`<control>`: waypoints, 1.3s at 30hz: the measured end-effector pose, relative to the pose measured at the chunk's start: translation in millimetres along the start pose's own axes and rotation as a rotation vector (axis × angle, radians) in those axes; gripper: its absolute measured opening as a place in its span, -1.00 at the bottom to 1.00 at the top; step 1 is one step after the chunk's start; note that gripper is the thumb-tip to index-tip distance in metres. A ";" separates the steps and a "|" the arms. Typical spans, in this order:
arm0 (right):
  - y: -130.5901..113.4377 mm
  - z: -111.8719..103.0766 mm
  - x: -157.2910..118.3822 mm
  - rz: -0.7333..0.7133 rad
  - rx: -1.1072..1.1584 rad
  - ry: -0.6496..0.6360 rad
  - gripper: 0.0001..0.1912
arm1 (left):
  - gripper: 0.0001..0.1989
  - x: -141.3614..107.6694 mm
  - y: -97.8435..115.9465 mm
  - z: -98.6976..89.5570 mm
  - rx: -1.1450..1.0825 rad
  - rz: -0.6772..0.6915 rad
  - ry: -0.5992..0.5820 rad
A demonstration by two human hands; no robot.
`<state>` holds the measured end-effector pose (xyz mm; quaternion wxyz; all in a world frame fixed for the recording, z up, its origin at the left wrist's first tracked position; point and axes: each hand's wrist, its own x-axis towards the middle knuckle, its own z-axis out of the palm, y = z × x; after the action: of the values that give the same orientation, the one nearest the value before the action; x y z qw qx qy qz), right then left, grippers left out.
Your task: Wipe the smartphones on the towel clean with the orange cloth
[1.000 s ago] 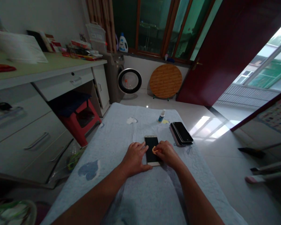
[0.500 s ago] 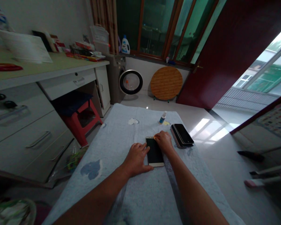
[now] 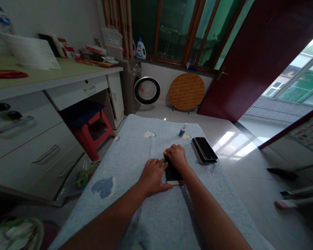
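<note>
A smartphone (image 3: 171, 175) with a dark screen and pale edges lies face up on the cloth-covered table. My left hand (image 3: 152, 176) steadies it from the left, fingertips on its upper left edge and thumb by the bottom corner. Across the upper part of the screen rests my right hand (image 3: 176, 156), fingers bent and pinched around a small orange thing (image 3: 166, 150). Only a sliver of that orange thing shows, so its kind is unclear. The right hand and wrist hide much of the phone's top and right side.
To the right lies a stack of dark phones (image 3: 205, 150). A small spray bottle (image 3: 182, 130) stands farther back on the pale blue tablecloth (image 3: 135, 139). Beyond are a red stool (image 3: 94, 135), a white desk (image 3: 67, 83), an open washing machine (image 3: 130, 83) and a round wooden board (image 3: 187, 91).
My right hand has slid left across the top of the phone with the orange thing, covering the phone's upper edge. My left hand stays in place at the phone's side.
</note>
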<state>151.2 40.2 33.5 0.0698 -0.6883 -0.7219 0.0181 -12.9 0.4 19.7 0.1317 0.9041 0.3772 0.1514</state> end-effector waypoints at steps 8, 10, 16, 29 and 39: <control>35.5 -1.6 -4.5 0.156 0.006 -0.010 -0.71 | -0.16 -0.7 -2.0 6.0 0.007 -0.009 0.004; 33.6 -1.6 -2.7 0.175 -0.015 -0.018 -0.70 | -0.16 -0.9 -2.8 6.5 0.006 -0.003 0.005; 12.2 -3.3 11.3 0.088 -0.083 -0.083 -0.67 | -0.17 0.1 -2.7 4.6 0.002 -0.001 -0.007; -9.3 1.4 19.7 -0.090 -0.050 -0.115 -0.66 | -0.24 -0.8 1.3 -4.4 -0.011 -0.016 0.010; 32.8 -10.1 13.4 0.062 -0.118 -0.160 -0.65 | -0.19 -1.5 1.2 1.7 -0.009 -0.059 0.007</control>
<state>184.5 54.6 40.5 -0.0292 -0.7094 -0.7034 0.0326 -12.5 -1.6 18.3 0.1389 0.8915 0.4034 0.1524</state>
